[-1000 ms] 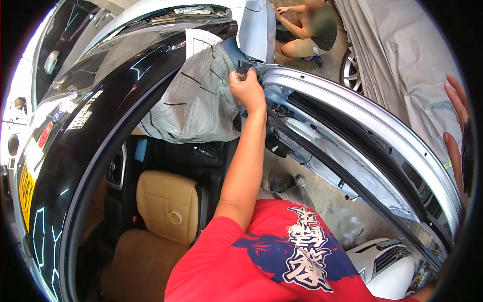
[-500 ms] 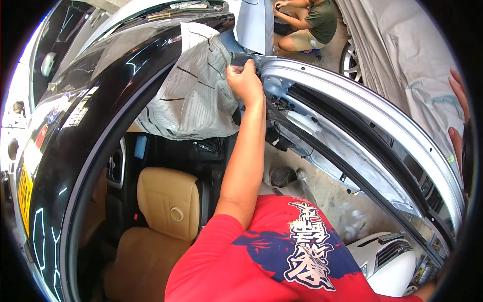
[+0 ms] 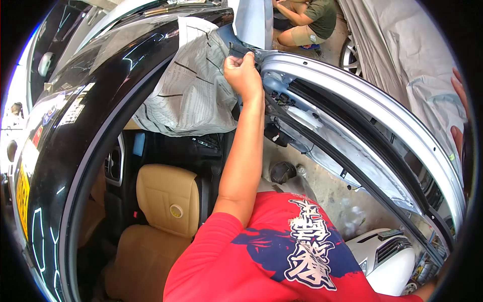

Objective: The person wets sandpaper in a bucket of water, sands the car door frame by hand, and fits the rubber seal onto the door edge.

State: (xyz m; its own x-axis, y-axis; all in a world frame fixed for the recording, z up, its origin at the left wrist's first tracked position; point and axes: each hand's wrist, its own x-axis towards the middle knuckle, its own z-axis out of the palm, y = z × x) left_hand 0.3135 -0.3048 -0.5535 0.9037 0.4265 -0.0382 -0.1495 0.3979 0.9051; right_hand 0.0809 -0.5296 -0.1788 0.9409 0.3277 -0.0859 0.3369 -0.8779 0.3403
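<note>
My left hand (image 3: 243, 75) reaches up at the middle, thumb and fingers pinched on a dark grey flat piece (image 3: 239, 50). It works at the front corner of the car's door opening, by the hinge end of the silver-blue door (image 3: 307, 65). Just left of it hangs newspaper sheeting (image 3: 188, 95), draped over the dashboard side. At the far right edge, only some fingers of my right hand (image 3: 458, 93) show, stretched out and apart near the door's far end. The rest of that hand is hidden by the dark border.
The black car roof (image 3: 108, 100) curves along the left. Inside is a tan seat (image 3: 166, 196). A person in a dark green shirt (image 3: 322, 20) squats beyond the door. Grey sheeting (image 3: 397, 60) hangs at the right, and a white car part (image 3: 385, 261) lies at the lower right.
My left hand has shifted slightly up and left, still pinching the dark grey piece. The view has moved a little. My right fingers stay about where they were.
</note>
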